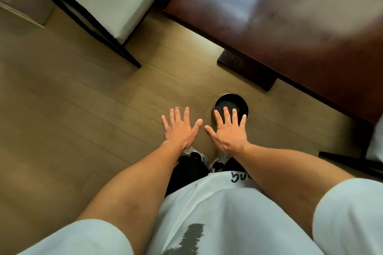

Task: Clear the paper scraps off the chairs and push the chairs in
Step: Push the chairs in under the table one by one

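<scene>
Fingers first: all ten were spread wide, flat and empty. The left hand (pixel 179 128) and the right hand (pixel 229 130) hung side by side, palms down, thumbs nearly meeting, pinching nothing, touching nothing. I read that as a start-or-pause pose, not a grasp.

Moving outward, the right fingertips overlapped in the view a small round black bin (pixel 231 105) standing on the wood floor (pixel 62 120), just beside the foot of the dark wooden table (pixel 290 33). I judged the hand was well above it, not in it. Inside looked dark; I couldn't tell if anything lay in there.

Now the task's things. The near chair (pixel 116 4) sat upper left, a pale cushion in a black frame, pulled out and well apart from the table. Its long side ran diagonally from upper left toward lower right, the near corner pointing at the floor between me and the table. I saw no paper scraps on the part of the seat that showed; the rest was cut off at the top edge. A second chair (pixel 373 147) peeked in at the right edge, only a sliver of cushion and black rail.

My call on the step: nothing was in hand, so either clearing hadn't begun or this seat was done. The next move called for a turn left, a check of the full cushion, then both hands on the frame, pushing toward the table.
</scene>
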